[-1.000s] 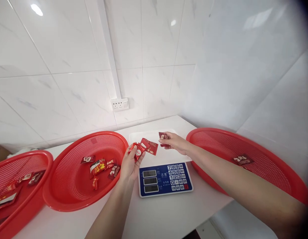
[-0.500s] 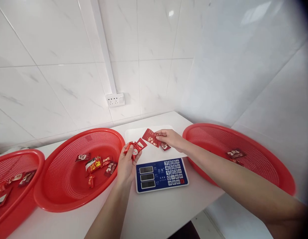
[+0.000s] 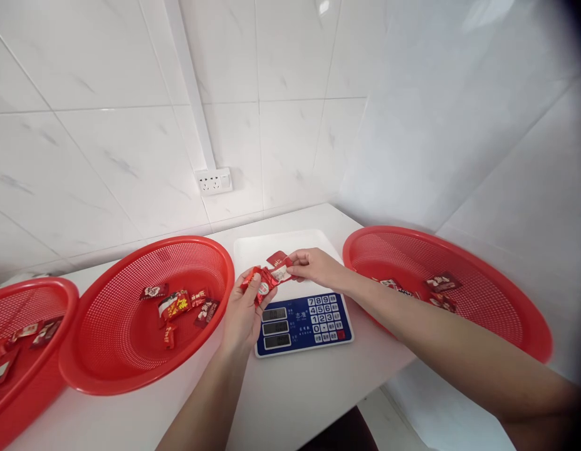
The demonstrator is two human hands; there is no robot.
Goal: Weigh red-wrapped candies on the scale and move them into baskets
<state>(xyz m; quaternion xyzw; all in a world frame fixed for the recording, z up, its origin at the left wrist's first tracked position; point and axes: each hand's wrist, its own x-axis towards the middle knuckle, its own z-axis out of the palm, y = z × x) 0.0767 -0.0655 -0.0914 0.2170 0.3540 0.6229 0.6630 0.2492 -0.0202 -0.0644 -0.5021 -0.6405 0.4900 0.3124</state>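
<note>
My left hand (image 3: 246, 307) is closed around several small red snack packets (image 3: 263, 289), one with a pale round label. Close beside it, my right hand (image 3: 311, 266) pinches dark red snack packets (image 3: 279, 263) by their edge, one turned with a whitish face up. The two bunches meet or overlap; I cannot tell exactly where they touch. Both hands are over the white pan (image 3: 252, 245) of a weighing scale. Its blue panel (image 3: 303, 326) with number keys and displays lies just below the hands.
Left of the scale stands a red mesh basket (image 3: 102, 369) with several packets (image 3: 176, 305) inside; another red basket (image 3: 67, 332) is at the far left. A third red basket (image 3: 516, 326) with packets (image 3: 443, 282) stands right, partly behind my right forearm. A socket (image 3: 214, 181) is on the tiled wall.
My right hand has moved left and slightly down, bringing its packets up against those in my left hand. The packet that lay on the pan under the right hand no longer shows there.
</note>
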